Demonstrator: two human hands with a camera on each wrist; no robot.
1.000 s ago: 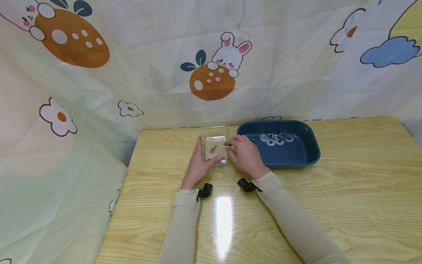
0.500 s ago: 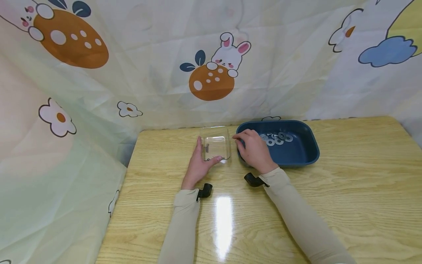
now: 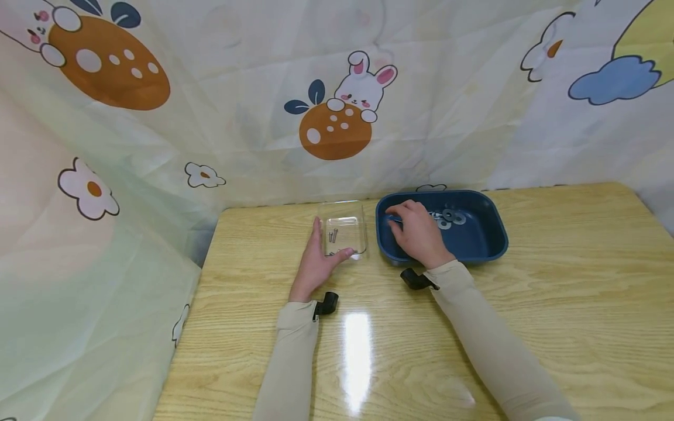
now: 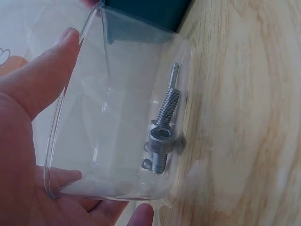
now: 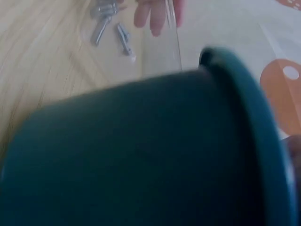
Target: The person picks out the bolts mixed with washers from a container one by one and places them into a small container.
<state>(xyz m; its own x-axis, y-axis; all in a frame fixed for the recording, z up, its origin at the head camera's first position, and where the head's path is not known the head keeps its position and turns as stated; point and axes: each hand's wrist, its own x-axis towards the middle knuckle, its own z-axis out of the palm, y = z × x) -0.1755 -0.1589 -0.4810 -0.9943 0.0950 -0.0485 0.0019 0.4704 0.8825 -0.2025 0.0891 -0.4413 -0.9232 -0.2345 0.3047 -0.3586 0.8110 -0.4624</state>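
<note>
My left hand [image 3: 316,261] holds a clear plastic box [image 3: 365,235], its thumb along the near side and fingers at the left. Several metal screws [image 3: 333,236] lie in the box. In the left wrist view, a thick socket-head screw [image 4: 160,141] shows its knurled head among thinner ones. My right hand [image 3: 419,237] reaches into the left part of a dark blue bin [image 3: 480,235], thumb and index finger apart around a thin shiny piece, apparently a screw [image 3: 396,220] on the bin floor. The right wrist view mostly shows the bin's outer wall [image 5: 127,150], which hides those fingertips.
Several flat grey washers [image 3: 454,217] lie in the middle of the bin, partly behind my right hand. Box and bin stand side by side near the back edge of the wooden table [image 3: 253,269]. A printed cloth [image 3: 253,117] hangs right behind them.
My right hand has moved right, from above the clear box into the blue bin. The screws in the box lie differently. My left hand stays at the box.
</note>
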